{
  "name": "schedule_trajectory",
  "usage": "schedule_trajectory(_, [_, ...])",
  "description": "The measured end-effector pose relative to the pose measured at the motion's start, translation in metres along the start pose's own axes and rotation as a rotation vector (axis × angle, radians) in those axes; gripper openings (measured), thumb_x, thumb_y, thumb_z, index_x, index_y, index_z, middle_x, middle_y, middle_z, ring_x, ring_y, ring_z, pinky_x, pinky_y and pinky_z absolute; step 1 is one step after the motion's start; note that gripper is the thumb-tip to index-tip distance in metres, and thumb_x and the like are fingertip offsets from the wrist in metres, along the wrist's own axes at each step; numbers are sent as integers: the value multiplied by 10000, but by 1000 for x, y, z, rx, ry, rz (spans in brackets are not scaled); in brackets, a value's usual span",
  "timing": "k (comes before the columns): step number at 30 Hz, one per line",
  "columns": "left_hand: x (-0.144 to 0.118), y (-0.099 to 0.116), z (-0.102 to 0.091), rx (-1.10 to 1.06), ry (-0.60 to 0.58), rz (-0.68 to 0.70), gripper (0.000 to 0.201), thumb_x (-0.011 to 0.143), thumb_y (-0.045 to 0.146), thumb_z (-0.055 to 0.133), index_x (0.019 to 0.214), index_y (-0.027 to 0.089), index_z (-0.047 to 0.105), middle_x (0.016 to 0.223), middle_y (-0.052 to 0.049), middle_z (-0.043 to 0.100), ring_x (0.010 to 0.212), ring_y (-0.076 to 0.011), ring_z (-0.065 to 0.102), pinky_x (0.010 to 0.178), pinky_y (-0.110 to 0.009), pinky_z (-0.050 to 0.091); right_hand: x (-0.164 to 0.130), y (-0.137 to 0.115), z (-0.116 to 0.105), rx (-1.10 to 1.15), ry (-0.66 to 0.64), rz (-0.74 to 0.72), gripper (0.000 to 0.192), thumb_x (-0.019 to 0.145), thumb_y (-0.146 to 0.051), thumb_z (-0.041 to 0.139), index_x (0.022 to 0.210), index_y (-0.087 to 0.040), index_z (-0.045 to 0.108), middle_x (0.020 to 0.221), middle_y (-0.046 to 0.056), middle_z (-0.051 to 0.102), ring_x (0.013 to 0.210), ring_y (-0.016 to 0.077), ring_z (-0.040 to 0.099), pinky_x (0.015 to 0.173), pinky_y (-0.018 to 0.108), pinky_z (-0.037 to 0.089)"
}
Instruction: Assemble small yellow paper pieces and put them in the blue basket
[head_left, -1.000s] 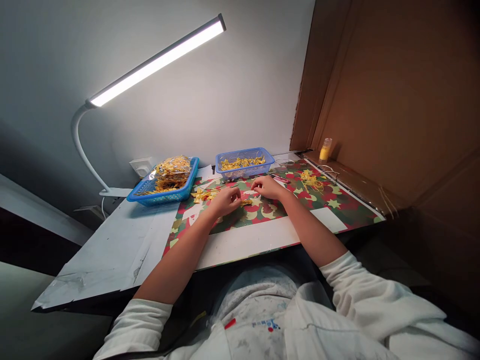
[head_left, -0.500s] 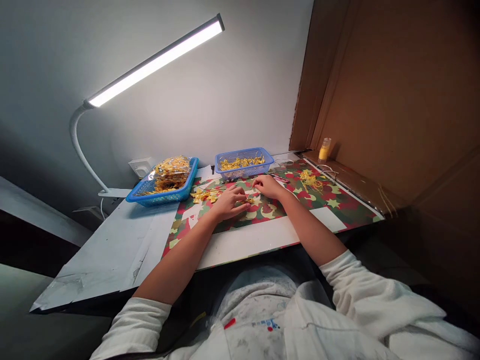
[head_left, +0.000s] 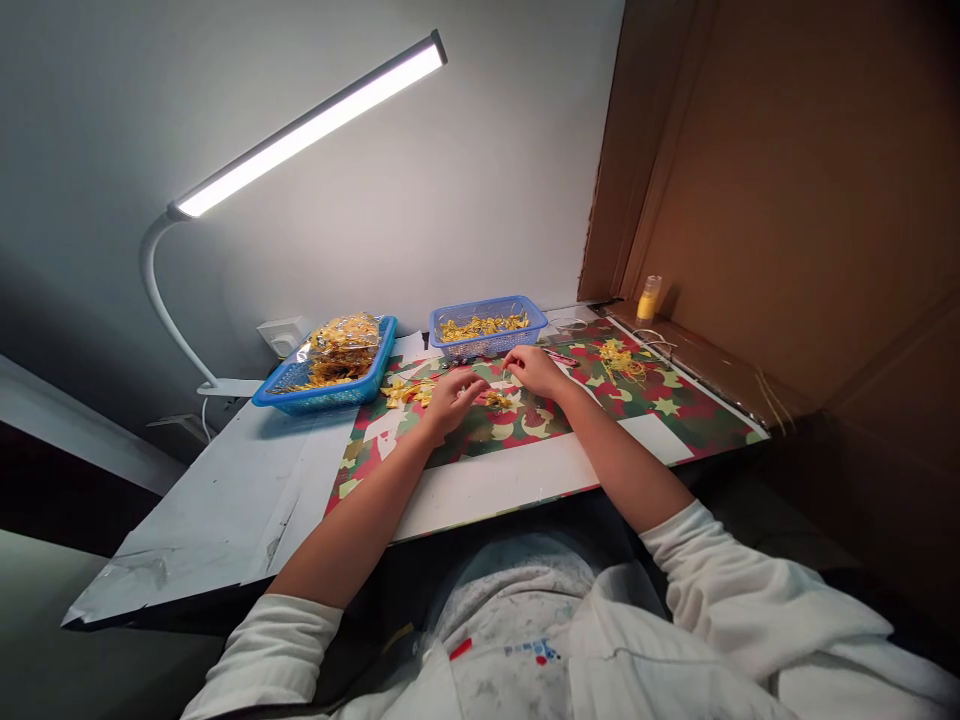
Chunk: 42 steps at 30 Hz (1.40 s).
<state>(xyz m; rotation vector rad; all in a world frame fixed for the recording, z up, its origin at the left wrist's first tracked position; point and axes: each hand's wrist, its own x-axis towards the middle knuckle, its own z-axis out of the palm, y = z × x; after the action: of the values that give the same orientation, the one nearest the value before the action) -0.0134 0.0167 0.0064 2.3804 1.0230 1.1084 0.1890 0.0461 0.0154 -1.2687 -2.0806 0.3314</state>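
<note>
My left hand (head_left: 451,402) is just above the patterned mat, its fingers drawn together and pointing right. Whatever its fingertips pinch is too small to make out. A small yellow piece (head_left: 496,399) lies on the mat just right of those fingertips. Opposite, my right hand (head_left: 534,371) is bent down in a pinch near the mat; a thin pale strand seems to show at its fingertips, but I cannot make it out. Yellow ribbon-like pieces (head_left: 405,393) lie in a loose heap left of my left hand.
A blue basket (head_left: 330,400) with a plastic bag and golden pieces stands at left. Behind my hands is a smaller blue basket (head_left: 487,345) of yellow pieces. Yellow strings (head_left: 621,362) lie at right, near a small bottle (head_left: 649,299). A lit lamp (head_left: 315,125) hangs above.
My left hand has lifted and drawn its spread fingers together, uncovering the small yellow piece on the mat. My right hand has hardly moved.
</note>
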Motion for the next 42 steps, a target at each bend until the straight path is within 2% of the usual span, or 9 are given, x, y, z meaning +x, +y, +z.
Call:
schedule_trajectory(4, [8,-3,7,-139,100,-250,371,784,508,570,743,157,683,738,-44,656,670,-155,570,630,-263,451,0,0,1,55,35,-86,202,808,-96,487,790,-159,678,850,55,662,777,160,557,737,273,411])
schedule_trajectory(8, [24,0,11,-277,-66,-366,411,645,538,705,767,146,716,814,-64,679,618,-134,558,526,-233,434,1,0,4,83,87,-160,188,807,-101,502,781,-168,676,828,50,659,806,170,553,772,292,408])
schedule_trajectory(11, [32,2,14,-311,-128,-409,413,589,531,749,696,134,714,634,-20,618,524,-93,475,475,-211,382,1,-1,9,93,94,-177,183,812,-114,509,786,-175,679,818,46,661,829,178,551,785,302,408])
schedule_trajectory(15, [31,0,18,-390,-79,-494,435,570,542,760,678,125,703,490,31,498,452,-67,390,444,-212,359,-1,-4,11,94,233,-133,152,790,-149,547,847,-179,685,871,51,667,877,194,548,823,324,407])
schedule_trajectory(18, [28,-2,21,-435,-37,-531,447,561,547,766,683,122,706,479,29,498,444,-69,395,431,-212,354,-8,-8,9,140,316,-19,100,764,-205,579,764,-172,673,787,42,647,769,173,545,740,297,418])
schedule_trajectory(22, [27,-1,22,-445,-4,-535,425,550,526,780,665,121,720,500,8,548,451,-68,407,425,-206,352,-19,-11,10,206,133,131,179,721,-303,633,600,-172,648,674,18,634,622,131,517,602,262,378])
schedule_trajectory(27, [28,-1,22,-438,30,-506,422,552,506,785,734,127,757,606,-43,658,536,-110,507,462,-212,408,-22,-12,15,350,-50,282,208,680,-354,648,625,-157,684,575,-1,607,537,108,472,524,252,320])
schedule_trajectory(32, [27,-4,22,-395,63,-459,417,574,514,768,756,139,768,678,-60,699,580,-129,549,490,-217,434,-20,-12,19,548,-41,319,197,640,-348,661,634,-154,691,561,-15,602,550,102,479,521,232,331])
schedule_trajectory(42, [26,-6,24,-347,107,-416,423,637,521,729,795,130,765,740,-83,724,608,-159,590,507,-247,473,-19,-14,21,603,-89,372,179,629,-316,622,569,-150,655,508,-26,531,524,92,445,504,227,323])
